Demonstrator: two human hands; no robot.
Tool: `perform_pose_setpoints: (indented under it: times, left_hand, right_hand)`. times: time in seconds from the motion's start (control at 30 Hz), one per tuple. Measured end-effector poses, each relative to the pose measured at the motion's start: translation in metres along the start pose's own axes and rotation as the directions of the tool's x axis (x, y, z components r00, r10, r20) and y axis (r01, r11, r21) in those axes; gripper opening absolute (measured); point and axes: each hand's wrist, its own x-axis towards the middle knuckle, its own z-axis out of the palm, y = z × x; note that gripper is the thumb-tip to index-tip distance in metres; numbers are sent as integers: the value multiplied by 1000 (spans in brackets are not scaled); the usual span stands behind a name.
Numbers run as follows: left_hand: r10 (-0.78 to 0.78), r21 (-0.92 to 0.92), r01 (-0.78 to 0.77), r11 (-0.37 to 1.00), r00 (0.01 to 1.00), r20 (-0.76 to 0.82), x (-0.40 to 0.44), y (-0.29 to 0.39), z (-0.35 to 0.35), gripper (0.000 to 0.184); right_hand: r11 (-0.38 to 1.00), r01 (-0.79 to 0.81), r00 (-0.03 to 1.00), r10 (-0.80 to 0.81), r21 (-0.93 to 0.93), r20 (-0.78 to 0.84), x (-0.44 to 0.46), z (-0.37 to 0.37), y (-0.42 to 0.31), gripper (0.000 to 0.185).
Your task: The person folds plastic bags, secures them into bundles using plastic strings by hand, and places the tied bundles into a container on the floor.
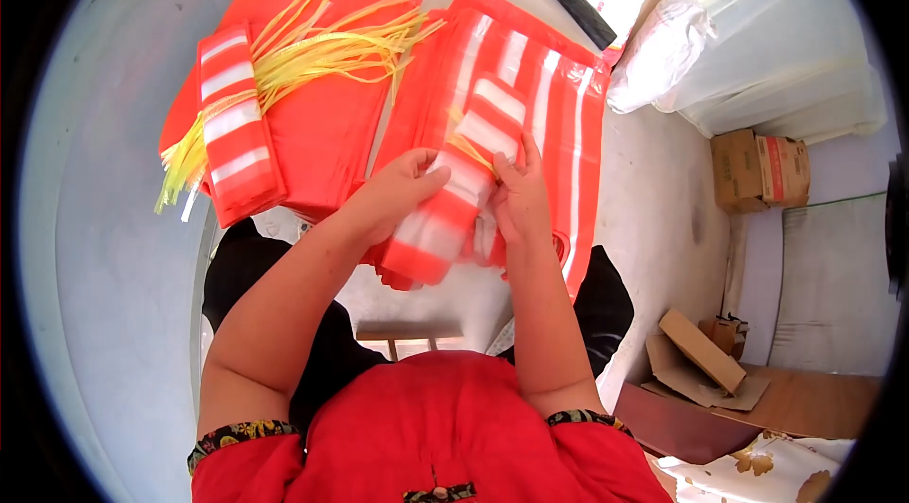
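Between my hands is a folded red-and-white striped plastic bundle (440,228), tilted, with a yellow strip (471,151) across its middle. My left hand (409,183) is closed on the bundle's left edge, thumb on top. At its right edge my right hand (523,192) is closed around the strip, its fingertips pinched near the strip's end. Beneath lies a stack of striped plastic sheets or bags (578,152). To the left, a similar striped bundle (237,162) rests on plain red plastic sheets (327,143), beside loose yellow strips (327,58).
A black roll (568,1) and a white plastic sack (663,48) lie beyond the stack. Cardboard boxes (762,170) stand at the right, with an opened carton (701,361) on a brown surface (814,399). A pale wall (104,247) runs along the left.
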Motion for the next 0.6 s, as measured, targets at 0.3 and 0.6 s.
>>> perform_pose_setpoints:
  times: [0.3,0.6]
  left_hand:
    - [98,-28,-98,995,995,19,5,-8,-6,38]
    - [81,110,-79,991,997,-12,1,-1,-8,41]
  right_hand:
    - [1000,10,997,-9,-14,75,2,9,4,87]
    - [990,97,994,-91,-106,58,-2,17,-3,85]
